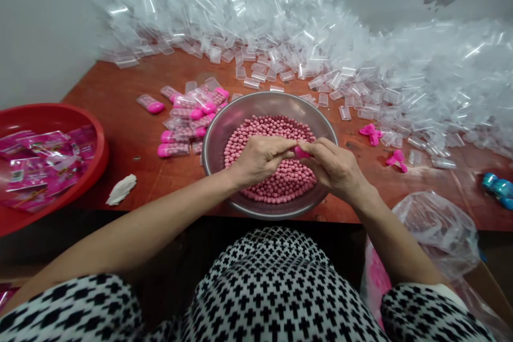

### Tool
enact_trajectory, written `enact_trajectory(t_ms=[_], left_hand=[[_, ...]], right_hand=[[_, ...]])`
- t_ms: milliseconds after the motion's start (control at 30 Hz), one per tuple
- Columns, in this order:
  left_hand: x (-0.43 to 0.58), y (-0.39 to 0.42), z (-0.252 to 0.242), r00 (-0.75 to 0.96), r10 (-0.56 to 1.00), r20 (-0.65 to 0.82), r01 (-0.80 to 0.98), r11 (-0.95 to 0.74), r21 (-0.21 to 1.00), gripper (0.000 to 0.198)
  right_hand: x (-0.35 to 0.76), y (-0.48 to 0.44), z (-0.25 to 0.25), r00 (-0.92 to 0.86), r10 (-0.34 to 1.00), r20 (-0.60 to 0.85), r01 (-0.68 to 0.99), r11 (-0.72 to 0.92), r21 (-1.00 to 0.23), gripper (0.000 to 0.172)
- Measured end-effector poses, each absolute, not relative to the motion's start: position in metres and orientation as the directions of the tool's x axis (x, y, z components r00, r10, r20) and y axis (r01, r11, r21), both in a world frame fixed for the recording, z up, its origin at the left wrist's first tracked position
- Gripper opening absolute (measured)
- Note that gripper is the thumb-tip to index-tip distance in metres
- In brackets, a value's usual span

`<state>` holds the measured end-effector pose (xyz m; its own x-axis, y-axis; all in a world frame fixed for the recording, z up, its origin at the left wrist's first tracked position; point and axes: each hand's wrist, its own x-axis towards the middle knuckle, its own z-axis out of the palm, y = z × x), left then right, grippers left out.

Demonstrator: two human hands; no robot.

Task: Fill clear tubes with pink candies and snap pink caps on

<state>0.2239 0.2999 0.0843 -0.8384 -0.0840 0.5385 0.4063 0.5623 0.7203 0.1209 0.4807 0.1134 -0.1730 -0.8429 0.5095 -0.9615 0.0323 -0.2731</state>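
Over a metal bowl (212, 133) of round pink beads (276, 125), both of my hands meet at the fingertips. My right hand (332, 168) pinches a bright pink plastic cap (301, 153). My left hand (262, 157) is closed close against the cap's left side, and its fingers hide what it holds. Left of the bowl lies a pile of clear plastic tubes (182, 131) filled with pink beads and closed with pink caps.
A heap of clear tubes (280, 26) covers the table's back and right. Pink bow-shaped pieces (372, 133) lie right of the bowl. A red basin (102, 155) with pink packets (44, 165) stands left, near a crumpled white scrap (121, 189). A plastic bag (436, 224) hangs at the front right.
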Motion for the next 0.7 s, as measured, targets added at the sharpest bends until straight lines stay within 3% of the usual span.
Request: enact_trajectory(t_ms=[100,167,267,333,500,600,700], left_hand=[[0.22,0.3,0.086,-0.909,-0.171,0.381,0.305,0.351,0.885,0.023],[0.217,0.299,0.088,-0.96,-0.195,0.201,0.19,0.074,0.979,0.032],[0.213,0.297,0.089,-0.979,-0.205,0.007,0.064,-0.27,0.961,0.04],[0.211,0.297,0.088,-0.979,-0.201,-0.044,0.034,-0.367,0.93,0.041],[0.211,0.299,0.089,-0.984,-0.176,-0.004,0.048,-0.294,0.955,0.04],[0.212,0.299,0.089,-0.973,-0.184,0.14,0.154,-0.065,0.986,0.036],[0.212,0.298,0.086,-0.929,-0.191,0.317,0.283,0.184,0.941,0.026]], right_hand=[[0.116,0.474,0.112,-0.245,-0.82,0.518,-0.923,0.034,-0.383,0.023],[0.11,0.472,0.112,-0.358,-0.799,0.482,-0.808,0.007,-0.589,0.027],[0.102,0.478,0.11,-0.496,-0.806,0.323,-0.436,-0.091,-0.895,0.052],[0.098,0.485,0.107,-0.541,-0.803,0.249,-0.228,-0.144,-0.963,0.064],[0.089,0.488,0.102,-0.656,-0.741,0.143,-0.056,-0.142,-0.988,0.043],[0.086,0.478,0.105,-0.627,-0.777,0.057,0.068,-0.128,-0.989,0.043],[0.088,0.468,0.108,-0.465,-0.879,-0.104,0.217,0.0,-0.976,0.05]])
